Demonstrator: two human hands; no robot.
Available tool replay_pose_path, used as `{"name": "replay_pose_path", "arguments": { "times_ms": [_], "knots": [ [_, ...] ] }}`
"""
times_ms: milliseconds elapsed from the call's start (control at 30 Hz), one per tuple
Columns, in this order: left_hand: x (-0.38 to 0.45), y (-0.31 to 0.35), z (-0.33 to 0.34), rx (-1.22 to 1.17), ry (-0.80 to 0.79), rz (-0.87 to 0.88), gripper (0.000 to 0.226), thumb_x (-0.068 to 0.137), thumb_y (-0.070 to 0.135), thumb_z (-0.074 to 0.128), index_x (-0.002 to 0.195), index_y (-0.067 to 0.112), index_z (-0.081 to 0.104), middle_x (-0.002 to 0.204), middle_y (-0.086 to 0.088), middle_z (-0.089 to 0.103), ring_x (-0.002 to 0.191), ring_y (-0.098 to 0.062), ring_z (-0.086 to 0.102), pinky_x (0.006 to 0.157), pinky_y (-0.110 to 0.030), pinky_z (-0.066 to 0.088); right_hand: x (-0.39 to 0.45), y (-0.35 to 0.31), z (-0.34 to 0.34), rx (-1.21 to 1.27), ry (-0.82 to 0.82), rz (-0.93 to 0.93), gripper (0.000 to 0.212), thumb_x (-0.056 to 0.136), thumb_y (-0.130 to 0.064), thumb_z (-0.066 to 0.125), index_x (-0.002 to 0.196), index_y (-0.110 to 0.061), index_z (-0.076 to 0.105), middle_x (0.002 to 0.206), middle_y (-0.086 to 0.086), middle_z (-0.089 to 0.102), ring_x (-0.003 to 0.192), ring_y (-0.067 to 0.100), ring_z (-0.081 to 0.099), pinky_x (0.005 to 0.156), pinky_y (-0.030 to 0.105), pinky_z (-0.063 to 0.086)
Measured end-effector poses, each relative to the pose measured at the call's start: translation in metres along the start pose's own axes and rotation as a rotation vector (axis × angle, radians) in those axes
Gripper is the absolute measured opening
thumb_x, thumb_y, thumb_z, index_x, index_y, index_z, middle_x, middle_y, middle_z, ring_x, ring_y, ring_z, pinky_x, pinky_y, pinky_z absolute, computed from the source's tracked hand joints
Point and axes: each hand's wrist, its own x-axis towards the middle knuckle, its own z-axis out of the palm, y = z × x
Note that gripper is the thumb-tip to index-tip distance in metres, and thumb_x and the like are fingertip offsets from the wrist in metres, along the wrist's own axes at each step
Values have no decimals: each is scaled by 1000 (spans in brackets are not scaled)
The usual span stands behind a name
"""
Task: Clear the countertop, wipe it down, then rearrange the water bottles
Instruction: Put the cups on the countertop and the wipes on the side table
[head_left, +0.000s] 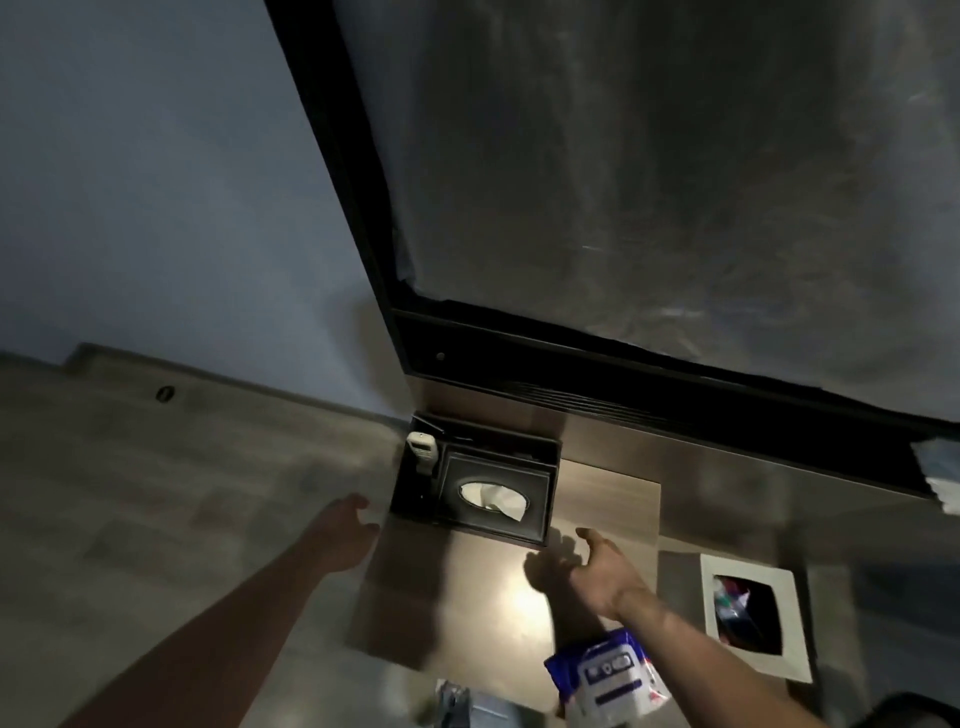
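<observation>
A brown countertop (467, 597) runs under a large dark screen. On it stands a black tray (550, 457) with a tissue box (493, 499) and a white remote (422, 451) inside. My left hand (345, 530) reaches toward the tray's left side with fingers spread, holding nothing. My right hand (597, 566) hovers open over the counter just in front of the tray's right corner. A blue and white wipes pack (608, 675) lies at the counter's near edge, under my right forearm.
A large black-framed screen (675, 182) leans over the counter. A white-rimmed bin opening (748, 613) with rubbish inside is set at the right. Wooden floor (130, 493) spreads left. Blurred items (457, 701) sit at the bottom edge.
</observation>
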Motion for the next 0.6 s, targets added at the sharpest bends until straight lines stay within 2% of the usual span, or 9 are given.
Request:
{"name": "replay_pose_path", "arguments": {
  "times_ms": [100, 267, 367, 433, 500, 600],
  "knots": [
    [41, -7, 4, -34, -13, 16, 57, 95, 31, 67, 146, 13, 50, 145, -14, 56, 127, -27, 59, 108, -31, 45, 30, -16, 12, 72, 41, 34, 77, 94, -44, 57, 161, -18, 28, 156, 8, 48, 138, 27, 52, 117, 37, 41],
    [79, 13, 10, -43, -62, 73, 58, 101, 32, 58, 154, 17, 39, 145, -13, 57, 128, -29, 59, 103, -31, 47, 68, -32, 25, 125, 104, 50, 69, 103, -34, 56, 162, -14, 27, 153, 10, 53, 140, 30, 51, 116, 33, 39],
    [100, 22, 19, -77, -70, 103, 38, 98, 34, 56, 135, 25, 56, 121, -7, 70, 110, -27, 66, 93, -34, 52, 89, -30, 36, 117, 152, 58, 59, 105, -37, 51, 157, -14, 37, 146, 10, 60, 135, 30, 55, 110, 32, 43],
    [112, 23, 26, -69, -56, 119, 25, 98, 35, 56, 120, 26, 62, 115, -7, 71, 107, -28, 66, 88, -33, 52, 100, -29, 43, 109, 165, 63, 47, 105, -38, 50, 146, -16, 49, 135, 11, 67, 128, 33, 60, 103, 33, 47],
    [120, 27, 30, -35, -37, 130, 27, 98, 35, 55, 122, 24, 63, 120, -8, 70, 108, -29, 66, 87, -33, 51, 110, -29, 46, 103, 185, 59, 37, 105, -37, 49, 135, -16, 55, 129, 13, 70, 123, 36, 62, 98, 34, 49],
    [129, 29, 32, 52, -16, 170, 33, 96, 33, 55, 126, 24, 64, 123, -8, 70, 113, -31, 66, 90, -33, 52, 121, -31, 49, 127, 220, 49, 32, 105, -35, 48, 127, -16, 60, 125, 15, 71, 119, 37, 63, 95, 35, 49]
  ]
}}
